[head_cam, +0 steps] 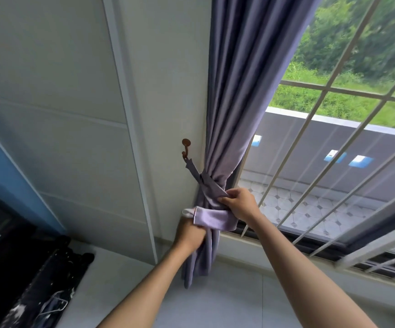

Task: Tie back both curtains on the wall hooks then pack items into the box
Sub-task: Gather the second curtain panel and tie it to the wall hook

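Observation:
A grey-purple curtain (pixel 243 91) hangs at the window's left side, gathered into a bunch low down. A matching fabric tieback band (pixel 212 188) runs from a brown wall hook (pixel 185 149) around the bunch. My right hand (pixel 238 202) pinches the band at the curtain's front. The band's loose lighter end (pixel 212 217) drapes over my left hand (pixel 190 233), which grips the curtain from the left just below. Its fingers are partly hidden by the cloth. At the far right edge a strip of a second curtain (pixel 381 223) shows.
White bars (pixel 314 114) cover the window on the right. A white panelled wall (pixel 73 114) fills the left. Dark objects and a wire hanger (pixel 54 304) lie on the pale floor at the lower left.

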`<state>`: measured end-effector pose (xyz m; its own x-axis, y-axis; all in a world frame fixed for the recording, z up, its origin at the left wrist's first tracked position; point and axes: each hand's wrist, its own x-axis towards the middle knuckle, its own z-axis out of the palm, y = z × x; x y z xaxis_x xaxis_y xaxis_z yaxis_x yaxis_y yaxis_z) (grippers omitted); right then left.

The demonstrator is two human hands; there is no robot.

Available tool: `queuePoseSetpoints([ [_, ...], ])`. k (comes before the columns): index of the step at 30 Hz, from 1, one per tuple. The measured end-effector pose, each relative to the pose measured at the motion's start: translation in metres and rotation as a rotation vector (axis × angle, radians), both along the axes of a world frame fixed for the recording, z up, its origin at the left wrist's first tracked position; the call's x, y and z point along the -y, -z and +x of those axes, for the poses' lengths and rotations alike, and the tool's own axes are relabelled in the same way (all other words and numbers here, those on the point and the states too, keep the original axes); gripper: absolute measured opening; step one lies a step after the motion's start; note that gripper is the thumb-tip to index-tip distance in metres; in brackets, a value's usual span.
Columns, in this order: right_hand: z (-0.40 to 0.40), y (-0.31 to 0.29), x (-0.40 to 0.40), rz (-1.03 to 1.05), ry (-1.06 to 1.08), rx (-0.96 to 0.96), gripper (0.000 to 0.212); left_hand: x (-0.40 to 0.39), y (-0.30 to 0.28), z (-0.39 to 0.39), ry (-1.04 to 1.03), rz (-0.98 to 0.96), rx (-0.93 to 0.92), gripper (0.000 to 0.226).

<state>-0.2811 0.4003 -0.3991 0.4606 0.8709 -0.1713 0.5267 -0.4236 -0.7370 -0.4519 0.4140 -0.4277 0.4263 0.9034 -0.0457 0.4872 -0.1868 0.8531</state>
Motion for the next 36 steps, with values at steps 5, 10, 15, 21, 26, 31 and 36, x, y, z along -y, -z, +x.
queuePoseSetpoints([
  [5,-0.002,0.001,0.002,0.036,-0.019,0.041,0.031,-0.052,-0.022,0.017,-0.321,-0.078,0.251,0.016],
  [10,-0.006,0.010,0.001,0.025,-0.018,0.112,0.037,-0.083,-0.035,0.044,-0.220,-0.066,0.147,0.021],
  [15,-0.004,0.007,0.003,0.035,-0.058,0.150,0.040,-0.097,-0.029,0.057,-0.177,0.058,0.017,0.024],
  [21,0.010,0.004,0.003,0.029,-0.042,0.133,0.023,-0.103,-0.027,0.069,-0.175,0.143,-0.107,0.029],
  [26,0.023,0.001,0.004,-0.001,-0.012,0.113,0.021,-0.110,-0.024,0.063,-0.238,-0.351,0.217,0.025],
  [31,0.041,0.001,0.006,0.014,-0.034,0.114,0.037,-0.107,-0.005,0.054,-0.350,-0.895,0.755,0.022],
  [36,0.049,0.017,0.008,-0.044,-0.023,0.173,0.016,-0.107,-0.003,0.051,-0.281,-0.784,0.723,0.022],
])
